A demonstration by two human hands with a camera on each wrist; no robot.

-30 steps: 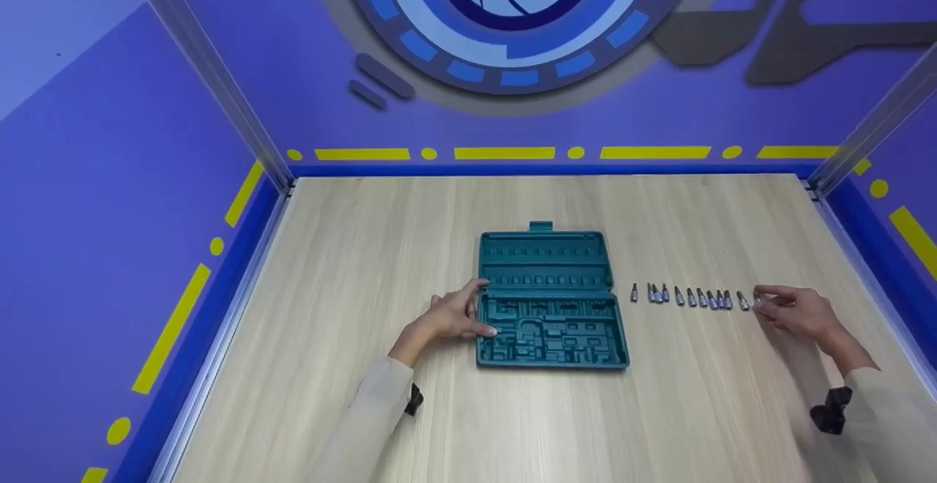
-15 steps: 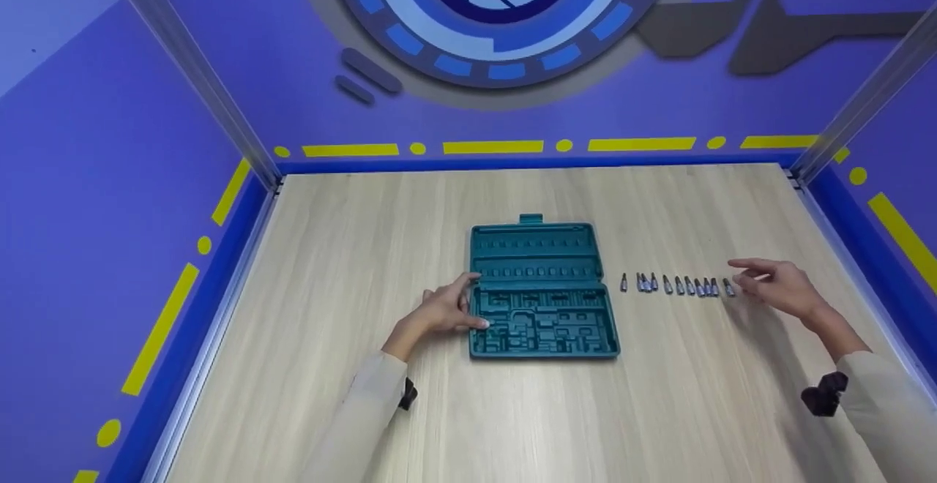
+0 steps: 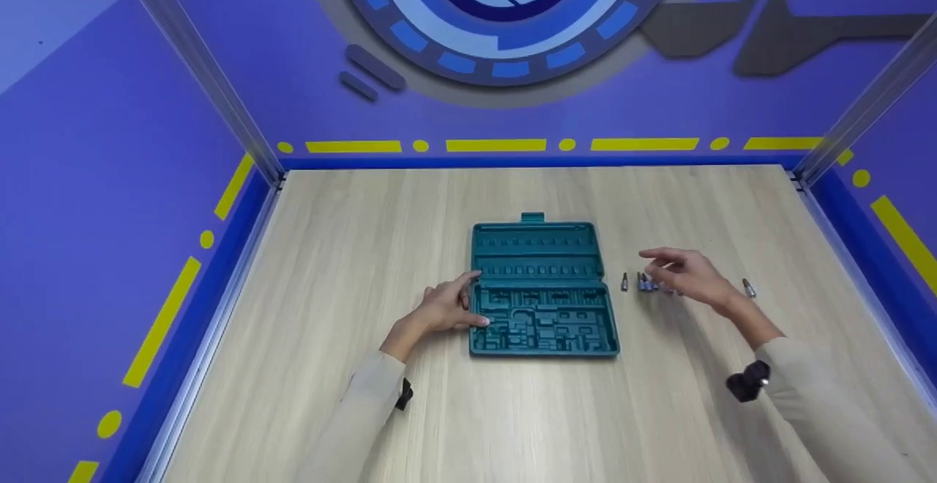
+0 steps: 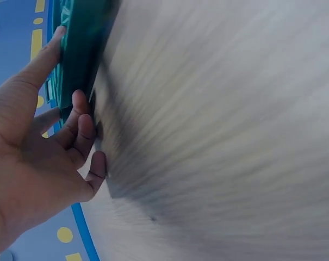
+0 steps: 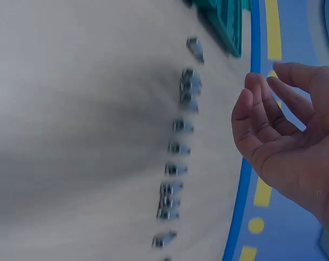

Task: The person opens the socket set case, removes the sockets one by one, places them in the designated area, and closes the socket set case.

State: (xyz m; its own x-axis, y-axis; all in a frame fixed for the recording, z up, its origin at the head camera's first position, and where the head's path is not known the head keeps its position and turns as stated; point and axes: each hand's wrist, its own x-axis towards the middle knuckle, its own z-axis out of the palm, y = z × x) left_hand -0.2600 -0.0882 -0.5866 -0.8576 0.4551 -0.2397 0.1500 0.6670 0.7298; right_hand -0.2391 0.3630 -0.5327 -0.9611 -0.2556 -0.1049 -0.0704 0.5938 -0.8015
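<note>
A green plastic tool case [image 3: 611, 322] lies unfolded on the table, its moulded slots facing up. My left hand [image 3: 439, 307] grips its left edge, the thumb over the rim; in the left wrist view the case wall [image 4: 80, 54] stands between thumb and fingers. Right of the case, short metal socket bits lie in an uneven row, with one bit [image 3: 624, 282] nearest the case and another [image 3: 749, 288] at the far end. My right hand [image 3: 688, 276] hovers over the row, fingers loosely bent and holding nothing, hiding several bits. The right wrist view shows the row's bits [image 5: 176, 169] beside the hand.
The wooden table [image 3: 329, 263] is bounded by a blue back wall [image 3: 241, 95] and side walls with metal corner posts. A green latch [image 3: 533, 216] sticks out from the case's far edge.
My right hand has let go of the bit at the row's right end and moved left above the other bits. My left hand stays on the case. The head view has shifted slightly.
</note>
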